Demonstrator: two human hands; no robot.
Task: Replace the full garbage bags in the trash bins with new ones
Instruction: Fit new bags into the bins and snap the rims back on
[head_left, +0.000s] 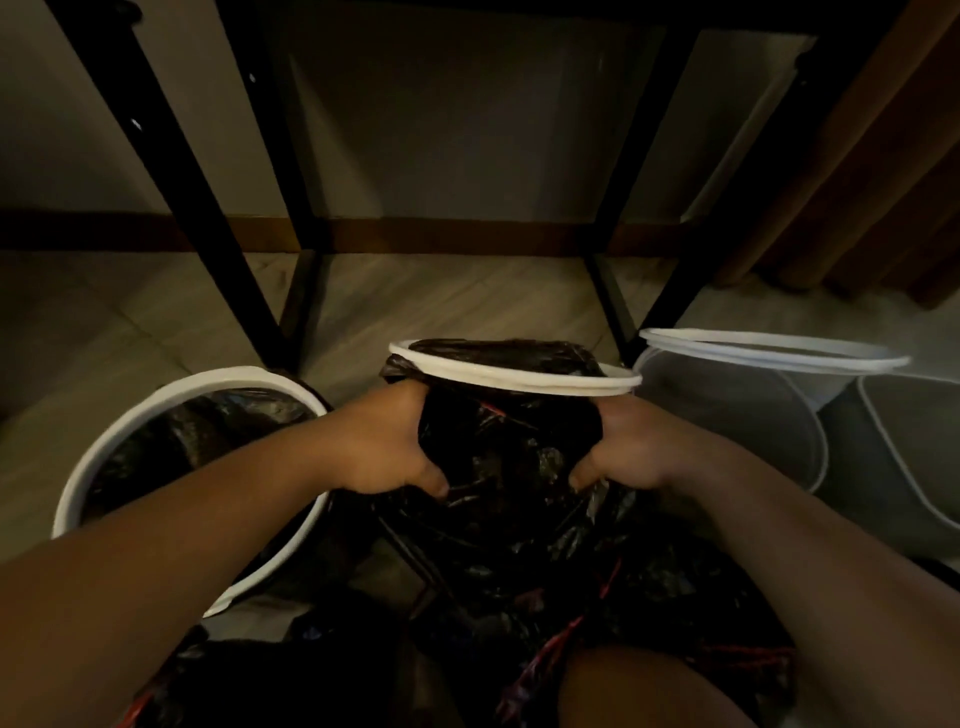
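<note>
Left hand (384, 447): clenched on the crinkled black plastic garbage bag (511, 436), just under the white plastic ring rim (519, 377).
Right hand (626, 449): grasping the same bag, opposite side.
Bag position: centre, between the white round black-lined bin (104, 447) and the translucent white bin (727, 410).

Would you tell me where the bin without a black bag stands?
In the head view, the unlined bin stands at the far right, beside the bag-lined middle bin.

Left bin (156, 400), middle bin (519, 378) and right bin (727, 415) stand side by side, seemingly before the table legs (171, 171).
</note>
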